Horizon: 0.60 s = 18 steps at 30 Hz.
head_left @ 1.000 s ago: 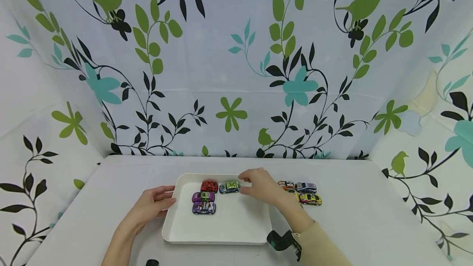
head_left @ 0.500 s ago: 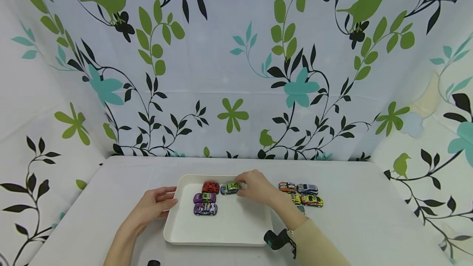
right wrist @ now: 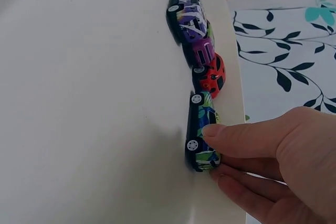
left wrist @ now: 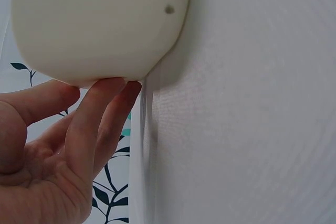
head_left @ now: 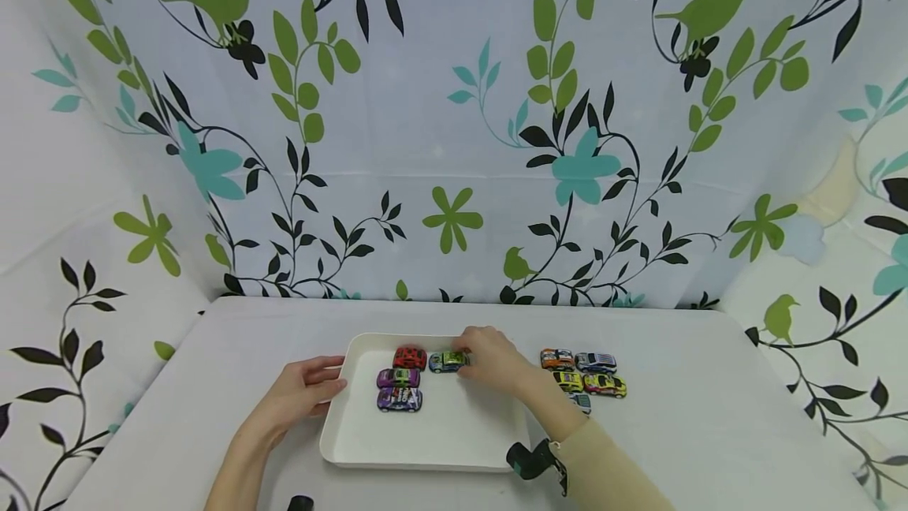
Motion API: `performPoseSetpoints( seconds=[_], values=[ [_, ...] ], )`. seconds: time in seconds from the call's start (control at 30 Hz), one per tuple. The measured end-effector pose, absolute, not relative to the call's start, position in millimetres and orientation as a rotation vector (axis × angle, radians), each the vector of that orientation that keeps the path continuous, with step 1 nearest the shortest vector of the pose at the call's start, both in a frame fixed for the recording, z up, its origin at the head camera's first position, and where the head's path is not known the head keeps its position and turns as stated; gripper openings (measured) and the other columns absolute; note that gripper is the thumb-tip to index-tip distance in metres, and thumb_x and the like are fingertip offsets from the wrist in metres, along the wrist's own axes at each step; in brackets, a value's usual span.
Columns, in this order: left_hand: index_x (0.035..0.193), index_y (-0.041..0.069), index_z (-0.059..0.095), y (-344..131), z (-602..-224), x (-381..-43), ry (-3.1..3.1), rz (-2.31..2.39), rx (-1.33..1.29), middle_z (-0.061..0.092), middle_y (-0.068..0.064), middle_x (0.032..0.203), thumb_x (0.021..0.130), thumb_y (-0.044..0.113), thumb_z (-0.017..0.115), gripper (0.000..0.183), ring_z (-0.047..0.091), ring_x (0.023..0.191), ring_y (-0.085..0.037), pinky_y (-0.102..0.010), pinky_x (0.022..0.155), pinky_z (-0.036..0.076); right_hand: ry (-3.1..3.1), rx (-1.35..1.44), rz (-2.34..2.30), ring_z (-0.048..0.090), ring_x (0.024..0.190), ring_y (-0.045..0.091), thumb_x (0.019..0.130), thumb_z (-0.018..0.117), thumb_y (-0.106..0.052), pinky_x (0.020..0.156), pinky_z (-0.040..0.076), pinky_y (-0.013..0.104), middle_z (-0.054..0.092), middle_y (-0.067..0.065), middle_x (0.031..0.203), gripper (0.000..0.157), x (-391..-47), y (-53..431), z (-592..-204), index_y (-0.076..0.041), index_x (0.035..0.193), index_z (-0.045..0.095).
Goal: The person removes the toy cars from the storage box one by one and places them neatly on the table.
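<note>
A white tray (head_left: 426, 448) lies on the table with several toy cars in its upper left part. My right hand (head_left: 493, 357) pinches a green and blue toy car (right wrist: 202, 129) by its end, thumb on one side and fingers on the other. This car rests near the tray's far edge, beside a red toy car (head_left: 410, 357). Below the red one are a purple and green toy car (head_left: 398, 378) and a purple and white toy car (head_left: 400, 399). My left hand (head_left: 305, 393) touches the tray's left outer wall with its fingertips and thumb (left wrist: 63, 95).
Right of the tray, more toy cars stand on the white table (head_left: 674, 416): an orange one (head_left: 556, 359), a silver-blue one (head_left: 596, 363), two yellow ones (head_left: 604, 385) and a partly hidden one (head_left: 580, 402). A patterned cloth (head_left: 355, 180) hangs behind.
My right hand has moved slightly left and closed in on the green and blue toy car's end. The left hand stays at the tray's side. The head view has shifted a little.
</note>
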<state>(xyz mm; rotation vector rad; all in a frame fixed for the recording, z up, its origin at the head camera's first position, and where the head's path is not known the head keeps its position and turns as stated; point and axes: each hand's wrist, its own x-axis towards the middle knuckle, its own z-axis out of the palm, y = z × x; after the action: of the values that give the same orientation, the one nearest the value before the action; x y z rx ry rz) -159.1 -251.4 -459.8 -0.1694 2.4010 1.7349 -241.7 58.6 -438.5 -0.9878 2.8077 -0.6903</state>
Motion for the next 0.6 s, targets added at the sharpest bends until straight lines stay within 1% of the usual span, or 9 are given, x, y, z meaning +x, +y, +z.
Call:
performPoseSetpoints(
  seconds=[0.13,0.37,0.6],
  values=[
    [0.141,-0.009,0.047,-251.5,-460.0,-159.1,2.403,1.737,-0.161,0.058,-0.031,0.133,0.097,0.009,0.064,0.050,0.071,0.104,-0.031,-0.045,0.082,0.061,2.840,-0.993,-0.636,0.066,0.095,0.022,0.082,0.081,-0.009,0.083,0.056,0.041,0.072,0.009,0.104,0.029,-241.8,58.7,-441.2,-0.003,0.109,0.075],
    [0.141,-0.009,0.048,-251.1,-459.9,-159.5,2.414,1.726,-0.180,0.059,-0.031,0.132,0.097,0.009,0.064,0.050,0.070,0.104,-0.031,-0.045,0.082,0.061,2.865,-0.973,-0.622,0.065,0.090,0.018,0.082,0.081,-0.011,0.080,0.056,0.038,0.073,0.007,0.102,0.026,-242.3,58.5,-444.1,-0.005,0.107,0.075],
    [0.141,-0.008,0.048,-250.5,-460.4,-159.4,2.419,1.721,-0.199,0.060,-0.031,0.132,0.096,0.009,0.064,0.050,0.070,0.104,-0.031,-0.044,0.082,0.061,2.859,-0.943,-0.644,0.058,0.080,0.010,0.082,0.082,-0.009,0.074,0.053,0.032,0.072,0.002,0.092,0.021,-243.1,58.7,-447.6,-0.006,0.101,0.074]
  ],
)
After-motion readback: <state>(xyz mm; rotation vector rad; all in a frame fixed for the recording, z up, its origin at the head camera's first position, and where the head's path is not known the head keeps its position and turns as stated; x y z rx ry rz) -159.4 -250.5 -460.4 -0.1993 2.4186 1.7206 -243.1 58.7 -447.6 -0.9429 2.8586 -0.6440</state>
